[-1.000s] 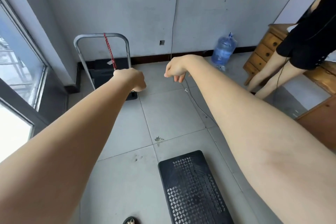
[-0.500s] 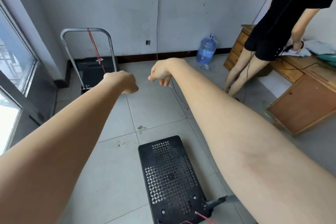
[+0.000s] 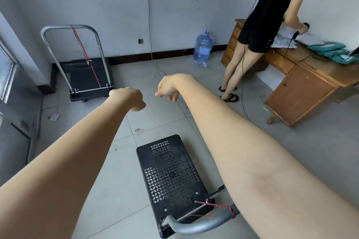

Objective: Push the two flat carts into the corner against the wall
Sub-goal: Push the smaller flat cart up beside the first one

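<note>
One flat cart (image 3: 85, 77), black deck with an upright grey handle and a red cord, stands in the far left corner against the wall. A second flat cart (image 3: 171, 172) with a perforated black deck lies on the floor just below me, its grey handle (image 3: 196, 225) with a red cord nearest me. My left hand (image 3: 130, 99) is held out in the air as a fist, gripping nothing. My right hand (image 3: 168, 88) hangs in the air beside it, fingers loosely curled down, empty. Neither hand touches a cart.
A person in black stands at a wooden desk (image 3: 303, 83) on the right. A blue water bottle (image 3: 203, 47) sits by the far wall. A thin cable (image 3: 161, 72) trails over the grey tiles. A window and door frame (image 3: 11, 75) line the left side.
The view has pulled back and tilted down. The near cart's handle has come into sight, and the corner cart looks farther off. Both hands stay raised and empty.
</note>
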Motion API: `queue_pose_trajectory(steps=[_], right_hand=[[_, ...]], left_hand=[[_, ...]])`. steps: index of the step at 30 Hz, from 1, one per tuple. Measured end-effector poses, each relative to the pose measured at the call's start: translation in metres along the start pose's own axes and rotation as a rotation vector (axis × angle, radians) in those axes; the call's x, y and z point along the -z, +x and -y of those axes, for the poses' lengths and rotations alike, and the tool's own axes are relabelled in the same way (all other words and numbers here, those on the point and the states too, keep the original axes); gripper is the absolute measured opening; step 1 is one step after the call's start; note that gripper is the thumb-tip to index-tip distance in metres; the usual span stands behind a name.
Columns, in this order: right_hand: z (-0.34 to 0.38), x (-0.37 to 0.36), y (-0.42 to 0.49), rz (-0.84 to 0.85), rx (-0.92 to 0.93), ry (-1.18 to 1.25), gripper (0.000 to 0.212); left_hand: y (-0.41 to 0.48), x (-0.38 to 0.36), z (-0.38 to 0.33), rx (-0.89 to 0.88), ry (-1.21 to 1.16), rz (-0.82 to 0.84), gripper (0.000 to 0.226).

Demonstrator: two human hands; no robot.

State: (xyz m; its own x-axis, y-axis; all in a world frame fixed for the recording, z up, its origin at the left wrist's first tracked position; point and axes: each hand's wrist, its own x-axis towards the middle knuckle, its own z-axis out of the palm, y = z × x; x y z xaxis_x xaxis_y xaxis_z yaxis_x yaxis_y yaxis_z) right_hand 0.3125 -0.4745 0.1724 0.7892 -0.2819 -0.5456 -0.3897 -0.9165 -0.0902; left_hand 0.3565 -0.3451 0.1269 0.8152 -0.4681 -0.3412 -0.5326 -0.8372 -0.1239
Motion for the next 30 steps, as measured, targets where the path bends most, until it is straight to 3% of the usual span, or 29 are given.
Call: queue_pose_trajectory(steps=[9,16,24,30], right_hand=[[-0.027,0.007,-0.005,0.002,0.104,-0.027,0.032],[-0.102,0.01,-0.02,0.028,0.204,-0.086,0.036],[-0.188,-0.036,-0.022,0.124,0.233,-0.12,0.035],[-0.209,-0.052,-0.037,0.078,0.253,-0.071,0.035]], left_hand=[[-0.012,0.004,-0.04,0.039,-0.047,0.021,0.038],[-0.021,-0.005,-0.109,0.221,-0.108,0.023,0.036],[-0.035,-0.046,-0.185,0.284,-0.165,0.121,0.035],[-0.053,-0.049,-0.215,0.299,-0.16,0.111,0.035]])
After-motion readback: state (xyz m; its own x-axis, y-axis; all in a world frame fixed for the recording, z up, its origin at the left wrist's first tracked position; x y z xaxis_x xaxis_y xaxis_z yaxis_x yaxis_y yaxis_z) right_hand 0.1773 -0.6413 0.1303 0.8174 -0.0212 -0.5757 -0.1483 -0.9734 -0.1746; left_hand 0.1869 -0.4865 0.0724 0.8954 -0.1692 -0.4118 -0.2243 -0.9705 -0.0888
